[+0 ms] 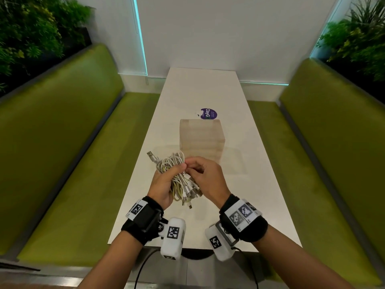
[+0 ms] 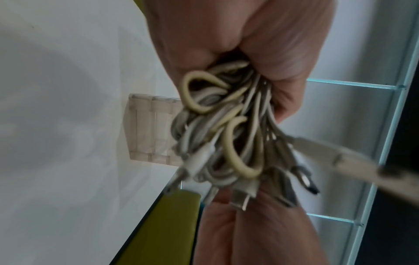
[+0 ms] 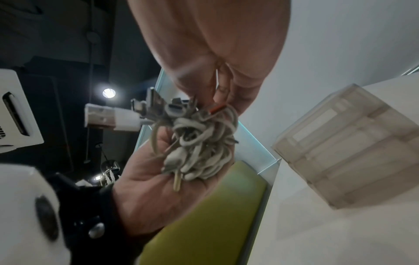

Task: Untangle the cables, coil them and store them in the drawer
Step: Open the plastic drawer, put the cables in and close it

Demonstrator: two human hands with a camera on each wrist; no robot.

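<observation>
We clench our left hand [image 1: 161, 184] round the cable tangle [image 1: 177, 176], above the table [image 1: 208, 90], anchoring it; right hand [image 1: 206, 176] fingertips pinch one strand, presumably to free it. Drawer box [image 1: 202, 138] beyond.

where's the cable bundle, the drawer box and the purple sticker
cable bundle [image 1: 174, 163], head view, on the looped cords above the left hand's thumb
drawer box [image 1: 201, 135], head view, on its top face
purple sticker [image 1: 209, 114], head view, on its printed middle
</observation>
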